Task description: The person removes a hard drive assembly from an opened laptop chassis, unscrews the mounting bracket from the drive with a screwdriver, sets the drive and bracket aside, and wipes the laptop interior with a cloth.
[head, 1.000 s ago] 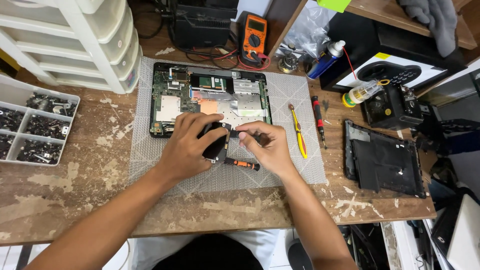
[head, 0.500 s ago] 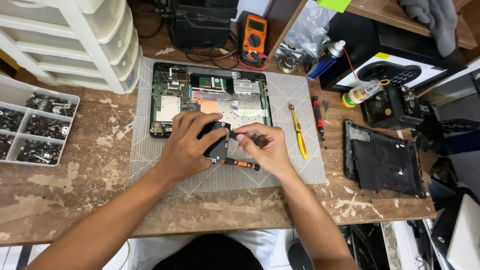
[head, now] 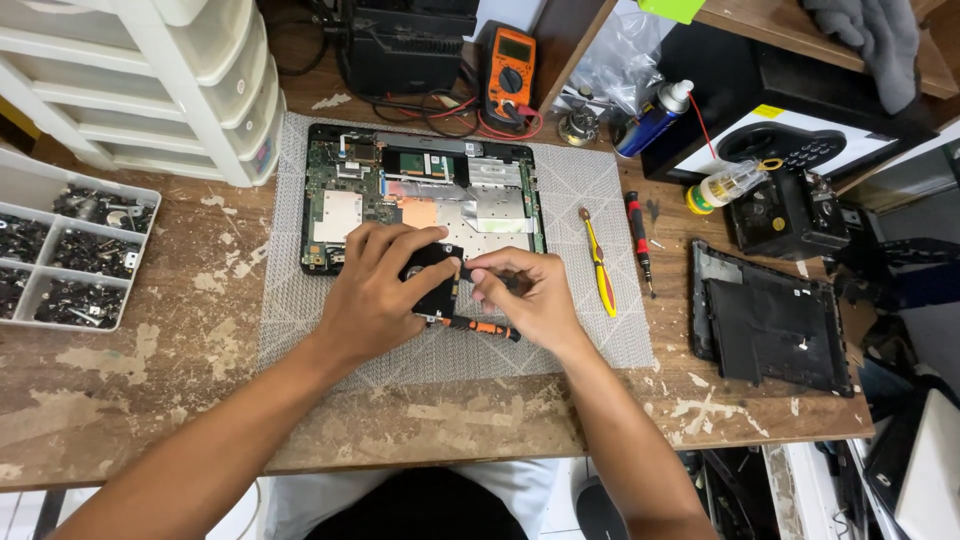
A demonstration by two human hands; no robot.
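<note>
An opened laptop base (head: 420,195) with its circuit board exposed lies on a grey mesh mat (head: 590,190). My left hand (head: 375,290) grips a black flat drive (head: 432,280) at the laptop's near edge. My right hand (head: 525,300) pinches a small dark part at the drive's right side, and an orange-and-black screwdriver (head: 480,326) lies under its fingers. Whether the right hand holds the screwdriver cannot be told.
A yellow tool (head: 598,262) and a red-black screwdriver (head: 638,235) lie on the mat's right. A black laptop cover (head: 770,320) sits further right. A parts tray (head: 70,255) with screws is at left, white drawers (head: 150,70) behind it, an orange multimeter (head: 510,70) at back.
Both hands stay on the drive; my right fingers shifted slightly at its right edge. Nothing else has moved.
</note>
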